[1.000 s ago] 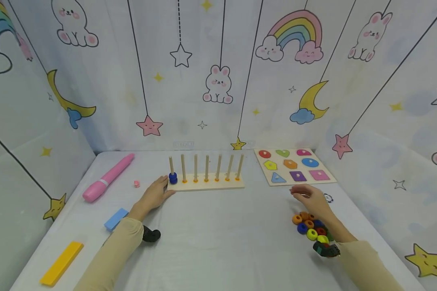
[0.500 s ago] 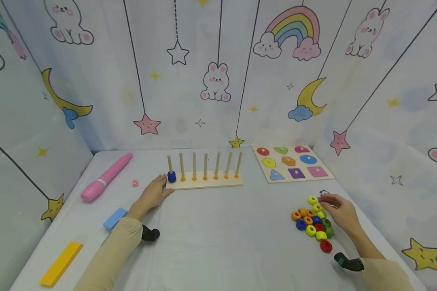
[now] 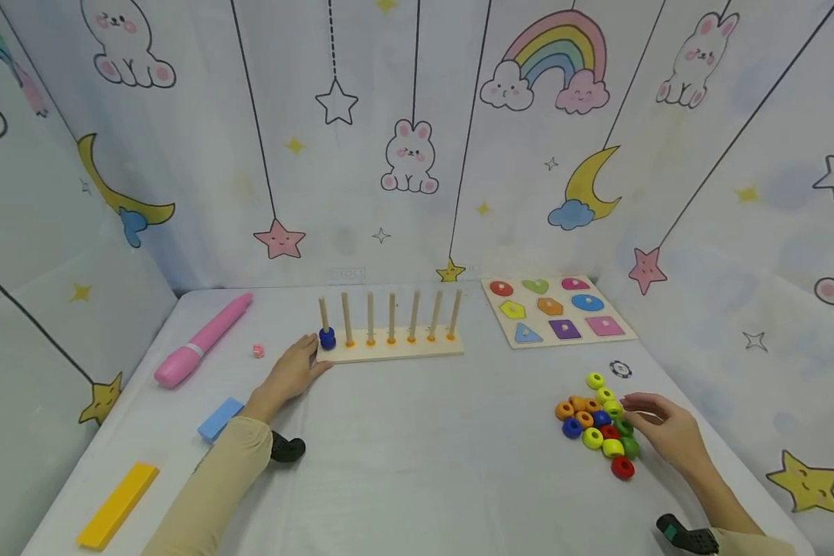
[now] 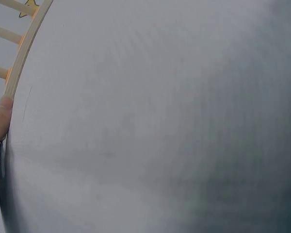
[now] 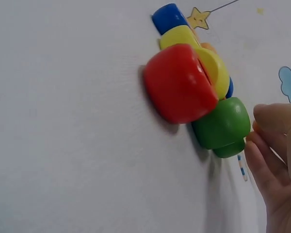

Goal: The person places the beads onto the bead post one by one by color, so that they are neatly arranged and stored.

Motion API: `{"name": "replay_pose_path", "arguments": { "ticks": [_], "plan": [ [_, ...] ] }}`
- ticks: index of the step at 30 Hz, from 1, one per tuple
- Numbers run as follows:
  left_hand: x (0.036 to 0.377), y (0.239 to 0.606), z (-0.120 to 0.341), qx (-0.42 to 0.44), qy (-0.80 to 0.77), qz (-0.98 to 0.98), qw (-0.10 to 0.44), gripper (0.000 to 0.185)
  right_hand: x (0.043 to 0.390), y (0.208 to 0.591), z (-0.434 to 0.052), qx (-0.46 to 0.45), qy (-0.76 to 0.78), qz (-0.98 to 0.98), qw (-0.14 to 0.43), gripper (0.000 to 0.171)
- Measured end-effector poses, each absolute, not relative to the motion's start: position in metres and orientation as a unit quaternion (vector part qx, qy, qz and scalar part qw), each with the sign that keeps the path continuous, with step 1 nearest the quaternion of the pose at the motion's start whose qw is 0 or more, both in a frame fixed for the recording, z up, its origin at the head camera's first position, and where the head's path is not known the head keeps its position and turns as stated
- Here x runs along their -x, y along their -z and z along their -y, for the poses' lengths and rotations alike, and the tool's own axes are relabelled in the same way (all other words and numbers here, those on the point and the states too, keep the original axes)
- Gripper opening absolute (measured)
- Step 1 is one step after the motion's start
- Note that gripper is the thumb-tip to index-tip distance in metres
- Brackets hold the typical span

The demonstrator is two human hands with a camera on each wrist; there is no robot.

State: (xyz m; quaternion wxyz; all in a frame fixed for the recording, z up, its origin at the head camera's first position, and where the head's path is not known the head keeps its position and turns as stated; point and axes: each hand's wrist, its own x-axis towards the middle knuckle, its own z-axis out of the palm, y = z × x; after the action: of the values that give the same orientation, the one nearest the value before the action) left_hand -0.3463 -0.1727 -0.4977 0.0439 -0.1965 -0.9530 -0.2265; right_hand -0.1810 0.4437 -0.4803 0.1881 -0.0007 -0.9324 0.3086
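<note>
A yellow block [image 3: 118,506] lies at the far left of the white surface [image 3: 417,463]. Beyond it is a pink bat-shaped toy [image 3: 205,340], then a blue block [image 3: 219,418] (partly behind a beige sleeve) and a small pink piece [image 3: 259,351]. The left hand [image 3: 293,372] has its grip on the left end of a wooden pegboard [image 3: 389,352], thumb along the front edge. Two blue beads [image 3: 327,339] sit on the leftmost of seven upright pegs. Next comes a shape puzzle [image 3: 533,318]. In front of it, loose coloured beads [image 3: 609,432] lie clustered, with a round token [image 3: 621,369] just behind. The right hand [image 3: 670,432] is beside their right edge, its grip parted and holding nothing, near green beads [image 5: 223,126]; whether it touches any, I cannot tell.
</note>
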Motion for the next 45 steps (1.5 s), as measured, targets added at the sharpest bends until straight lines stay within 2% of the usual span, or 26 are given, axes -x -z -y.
{"name": "replay_pose_path", "arguments": {
  "ticks": [3, 10, 17, 20, 26, 32, 45],
  "plan": [
    [0.347, 0.498, 0.173, 0.198, 0.225, 0.953, 0.047, 0.067, 0.179, 0.48, -0.44, -0.004, -0.313, 0.932, 0.183, 0.025],
    [0.347, 0.498, 0.174, 0.197, 0.22, 0.954, 0.049, 0.067, 0.185, 0.478, -0.429, -0.008, -0.31, 0.943, 0.123, 0.029],
    [0.348, 0.497, 0.171, 0.194, 0.226, 0.954, 0.043, 0.067, 0.194, 0.477, -0.423, -0.038, -0.303, 0.948, 0.09, 0.027],
    [0.347, 0.495, 0.172, 0.194, 0.227, 0.954, 0.041, 0.067, 0.199, 0.47, -0.422, -0.047, -0.308, 0.945, 0.095, 0.028],
    [0.347, 0.495, 0.172, 0.192, 0.233, 0.953, 0.04, 0.067, 0.218, 0.455, -0.415, -0.061, -0.371, 0.914, 0.151, 0.027],
    [0.347, 0.496, 0.172, 0.193, 0.231, 0.953, 0.032, 0.067, 0.241, 0.435, -0.381, -0.093, -0.407, 0.897, 0.148, 0.03],
    [0.348, 0.497, 0.175, 0.186, 0.233, 0.954, 0.033, 0.067, 0.297, 0.379, -0.26, -0.207, -0.518, 0.817, 0.146, 0.024]
  ]
}}
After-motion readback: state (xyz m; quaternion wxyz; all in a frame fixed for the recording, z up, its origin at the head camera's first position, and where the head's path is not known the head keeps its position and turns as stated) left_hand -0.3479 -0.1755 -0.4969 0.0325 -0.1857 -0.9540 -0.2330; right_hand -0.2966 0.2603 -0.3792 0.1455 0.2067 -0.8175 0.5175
